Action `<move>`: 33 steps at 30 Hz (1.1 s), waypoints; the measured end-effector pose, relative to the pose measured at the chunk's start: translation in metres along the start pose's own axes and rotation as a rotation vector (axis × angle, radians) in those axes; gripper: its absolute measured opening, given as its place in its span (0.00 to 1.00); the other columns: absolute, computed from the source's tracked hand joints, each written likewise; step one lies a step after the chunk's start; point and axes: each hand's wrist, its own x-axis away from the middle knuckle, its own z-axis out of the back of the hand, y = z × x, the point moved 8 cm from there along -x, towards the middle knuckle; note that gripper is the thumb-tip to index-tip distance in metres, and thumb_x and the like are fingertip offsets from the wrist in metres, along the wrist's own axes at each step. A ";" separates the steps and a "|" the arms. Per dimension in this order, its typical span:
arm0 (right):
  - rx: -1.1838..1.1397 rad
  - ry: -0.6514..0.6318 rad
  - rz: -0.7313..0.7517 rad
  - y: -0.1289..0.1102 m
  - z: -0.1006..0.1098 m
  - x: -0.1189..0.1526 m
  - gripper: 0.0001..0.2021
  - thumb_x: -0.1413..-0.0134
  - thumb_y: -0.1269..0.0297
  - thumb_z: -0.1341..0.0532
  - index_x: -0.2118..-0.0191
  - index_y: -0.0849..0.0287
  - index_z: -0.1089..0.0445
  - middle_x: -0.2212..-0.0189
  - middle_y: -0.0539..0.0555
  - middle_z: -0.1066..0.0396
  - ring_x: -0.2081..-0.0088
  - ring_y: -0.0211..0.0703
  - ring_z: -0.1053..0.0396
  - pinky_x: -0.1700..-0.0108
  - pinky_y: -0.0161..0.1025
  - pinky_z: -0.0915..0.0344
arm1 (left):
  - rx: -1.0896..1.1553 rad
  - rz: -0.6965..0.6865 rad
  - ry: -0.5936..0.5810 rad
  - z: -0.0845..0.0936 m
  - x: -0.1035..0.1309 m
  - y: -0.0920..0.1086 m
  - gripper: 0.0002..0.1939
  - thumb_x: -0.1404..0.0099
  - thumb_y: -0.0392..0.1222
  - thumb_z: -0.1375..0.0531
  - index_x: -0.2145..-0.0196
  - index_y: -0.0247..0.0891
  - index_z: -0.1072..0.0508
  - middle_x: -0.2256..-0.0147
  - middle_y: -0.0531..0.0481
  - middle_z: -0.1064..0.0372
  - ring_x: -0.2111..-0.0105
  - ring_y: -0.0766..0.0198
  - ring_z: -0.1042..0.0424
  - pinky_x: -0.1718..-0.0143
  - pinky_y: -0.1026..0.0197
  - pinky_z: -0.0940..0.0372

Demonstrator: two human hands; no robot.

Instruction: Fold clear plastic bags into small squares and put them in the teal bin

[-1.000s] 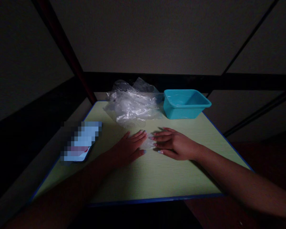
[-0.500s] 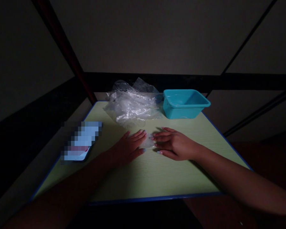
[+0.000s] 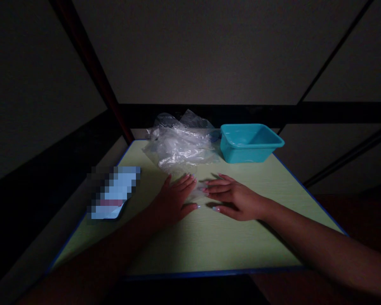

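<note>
A small, pale, see-through piece that looks like thin plastic (image 3: 197,194) lies flat on the table between my hands. My left hand (image 3: 175,197) rests palm down at its left side, fingers stretched out and thumb apart. From the right, my right hand (image 3: 235,197) reaches over its edge with fingertips at or just above it, fingers spread. Neither hand is closed on anything. Just beyond my fingers sits a crumpled heap of clear plastic bags (image 3: 182,146). Part of the small piece is hidden under the fingers.
A turquoise plastic basin (image 3: 249,154) stands at the table's back right. At the left edge lies a phone (image 3: 117,190) with its lit screen blurred out. The light green table (image 3: 222,245) has a blue edge, and panelled walls (image 3: 206,55) rise behind it.
The whole view has shifted slightly, so everything sits a little lower and to the right. My fingers have moved slightly over the small piece, with both thumbs further from the fingers.
</note>
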 end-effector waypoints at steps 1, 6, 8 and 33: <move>-0.033 0.029 0.002 0.001 0.002 0.000 0.16 0.41 0.63 0.41 0.48 0.57 0.28 0.46 0.60 0.30 0.39 0.53 0.41 0.37 0.62 0.54 | 0.007 0.021 0.003 0.001 0.000 -0.002 0.31 0.31 0.51 0.48 0.35 0.35 0.46 0.34 0.38 0.51 0.34 0.49 0.52 0.37 0.33 0.62; -0.254 0.185 0.002 0.005 0.016 0.002 0.17 0.40 0.66 0.40 0.46 0.55 0.29 0.49 0.59 0.27 0.42 0.48 0.36 0.38 0.56 0.46 | 0.116 0.078 0.002 0.004 -0.003 -0.008 0.26 0.31 0.48 0.48 0.38 0.40 0.40 0.36 0.41 0.46 0.35 0.51 0.49 0.37 0.38 0.57; -0.339 0.243 -0.026 0.009 0.020 0.004 0.17 0.40 0.67 0.41 0.46 0.54 0.29 0.50 0.59 0.27 0.44 0.46 0.34 0.38 0.55 0.45 | 0.181 0.076 -0.001 0.006 -0.003 -0.006 0.27 0.32 0.49 0.47 0.38 0.39 0.40 0.36 0.41 0.45 0.35 0.51 0.47 0.37 0.39 0.57; -1.149 0.428 -0.870 0.073 -0.019 0.028 0.25 0.60 0.44 0.30 0.60 0.58 0.22 0.67 0.54 0.23 0.69 0.40 0.27 0.60 0.42 0.27 | 0.999 0.632 0.219 0.013 0.008 -0.052 0.17 0.38 0.54 0.45 0.62 0.37 0.32 0.75 0.53 0.29 0.83 0.64 0.29 0.81 0.64 0.36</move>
